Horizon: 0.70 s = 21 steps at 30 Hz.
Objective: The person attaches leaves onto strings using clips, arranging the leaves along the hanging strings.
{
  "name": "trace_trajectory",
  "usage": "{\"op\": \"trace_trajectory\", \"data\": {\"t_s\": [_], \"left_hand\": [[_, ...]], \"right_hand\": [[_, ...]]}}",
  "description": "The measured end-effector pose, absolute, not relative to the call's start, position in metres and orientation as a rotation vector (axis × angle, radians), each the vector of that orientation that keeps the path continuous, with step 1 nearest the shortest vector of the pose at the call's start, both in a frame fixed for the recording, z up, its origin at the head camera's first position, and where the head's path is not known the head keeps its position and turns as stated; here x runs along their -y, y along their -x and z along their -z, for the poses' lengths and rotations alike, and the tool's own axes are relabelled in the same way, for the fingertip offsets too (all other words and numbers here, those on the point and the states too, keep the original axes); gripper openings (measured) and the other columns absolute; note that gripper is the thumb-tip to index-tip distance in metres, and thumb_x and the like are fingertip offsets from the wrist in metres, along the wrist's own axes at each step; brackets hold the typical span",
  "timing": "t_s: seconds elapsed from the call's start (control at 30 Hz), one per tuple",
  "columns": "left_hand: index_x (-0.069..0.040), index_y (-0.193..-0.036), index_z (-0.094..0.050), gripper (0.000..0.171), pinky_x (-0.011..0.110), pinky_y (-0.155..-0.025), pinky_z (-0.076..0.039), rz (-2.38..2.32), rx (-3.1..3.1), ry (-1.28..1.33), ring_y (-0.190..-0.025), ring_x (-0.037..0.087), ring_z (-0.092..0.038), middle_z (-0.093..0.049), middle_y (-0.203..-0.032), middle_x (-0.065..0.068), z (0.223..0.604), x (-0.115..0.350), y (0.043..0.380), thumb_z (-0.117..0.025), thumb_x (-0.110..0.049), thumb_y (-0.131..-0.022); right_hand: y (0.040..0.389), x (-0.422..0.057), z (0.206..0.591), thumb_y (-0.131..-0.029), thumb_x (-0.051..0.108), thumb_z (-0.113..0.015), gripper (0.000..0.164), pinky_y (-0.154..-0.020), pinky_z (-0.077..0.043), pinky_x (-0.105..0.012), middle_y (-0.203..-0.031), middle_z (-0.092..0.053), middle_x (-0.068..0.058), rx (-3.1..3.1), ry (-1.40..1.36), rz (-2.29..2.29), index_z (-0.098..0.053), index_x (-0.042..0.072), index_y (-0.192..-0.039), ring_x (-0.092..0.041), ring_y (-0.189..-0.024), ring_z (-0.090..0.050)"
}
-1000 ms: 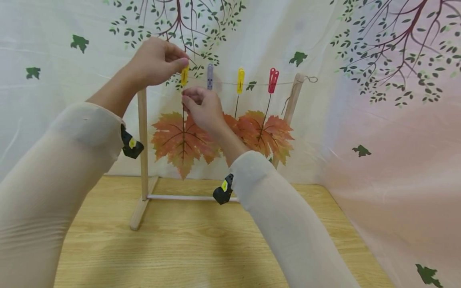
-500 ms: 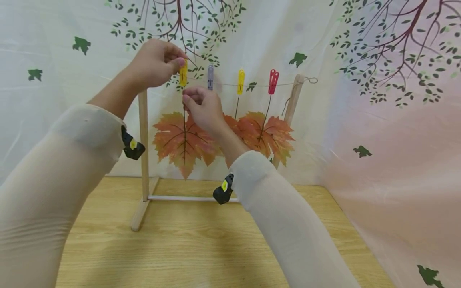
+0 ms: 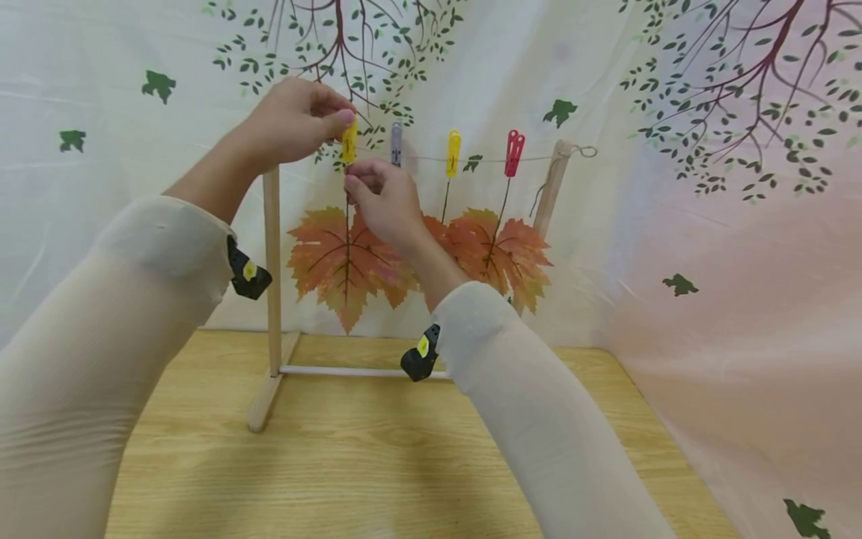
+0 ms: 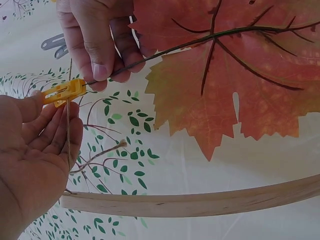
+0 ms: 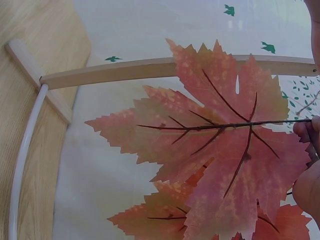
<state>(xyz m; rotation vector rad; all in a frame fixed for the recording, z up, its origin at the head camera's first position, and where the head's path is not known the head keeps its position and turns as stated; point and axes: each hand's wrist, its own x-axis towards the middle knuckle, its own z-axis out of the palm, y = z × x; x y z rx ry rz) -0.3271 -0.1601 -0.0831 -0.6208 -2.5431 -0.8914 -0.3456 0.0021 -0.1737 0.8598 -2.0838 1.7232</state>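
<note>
My left hand [image 3: 292, 123] pinches the upper end of a yellow clothespin [image 4: 67, 91] between thumb and fingers. The clothespin sits across the twine, and the dark stem of an orange-red maple leaf [image 3: 337, 258] meets its lower tip. Just below, the thumb and fingers of my right hand [image 3: 385, 196] pinch that stem. In the right wrist view the same leaf [image 5: 220, 120] fills the middle, its stem running to my fingertips at the right edge. Past my right hand, a grey clothespin [image 3: 396, 144] stands on the line, its lower part hidden by that hand.
A second yellow clothespin [image 3: 453, 153] and a red clothespin [image 3: 514, 153] hold more maple leaves [image 3: 515, 251] on the twine. Wooden posts [image 3: 272, 269] carry the line, with a white rod [image 3: 357, 370] low between them. A printed cloth [image 3: 714, 359] stands behind the wooden table [image 3: 337, 464].
Both hands keep their grips on clothespin and stem. The yellow clothespin shifts and tilts slightly under the left fingers; the whole view drifts a little.
</note>
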Motion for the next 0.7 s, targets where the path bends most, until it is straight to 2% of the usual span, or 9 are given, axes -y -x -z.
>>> {"op": "trace_trajectory", "data": {"t_s": [0.2, 0.47, 0.7], "left_hand": [[-0.004, -0.144, -0.056, 0.053, 0.038, -0.093, -0.047, 0.875, 2.544, 0.632, -0.116, 0.027, -0.060, -0.064, -0.129, 0.012, 0.0837, 0.1598, 0.3268, -0.048, -0.042, -0.108], [-0.005, -0.143, -0.058, 0.053, 0.042, -0.096, -0.047, 0.850, 2.550, 0.617, -0.117, 0.027, -0.060, -0.064, -0.131, 0.011, 0.0829, 0.1587, 0.3272, -0.051, -0.043, -0.107], [-0.005, -0.141, -0.060, 0.052, 0.040, -0.094, -0.048, 0.818, 2.539, 0.617, -0.116, 0.025, -0.060, -0.064, -0.132, 0.011, 0.0824, 0.1583, 0.3240, -0.052, -0.043, -0.106]], "right_hand": [[0.3447, -0.0032, 0.1742, -0.104, 0.011, -0.060, 0.019, -0.077, -0.056, -0.026, -0.101, -0.071, -0.015, 2.093, -0.842, -1.740, -0.069, -0.002, -0.115, -0.019, -0.088, -0.068], [0.3452, -0.0028, 0.1748, -0.104, 0.012, -0.061, 0.019, -0.077, -0.056, -0.025, -0.104, -0.071, -0.018, 2.104, -0.821, -1.738, -0.069, -0.002, -0.114, -0.019, -0.088, -0.069], [0.3431, -0.0034, 0.1755, -0.104, 0.013, -0.062, 0.021, -0.075, -0.057, -0.026, -0.100, -0.072, -0.012, 2.131, -0.791, -1.707, -0.070, -0.002, -0.116, -0.018, -0.087, -0.069]]}}
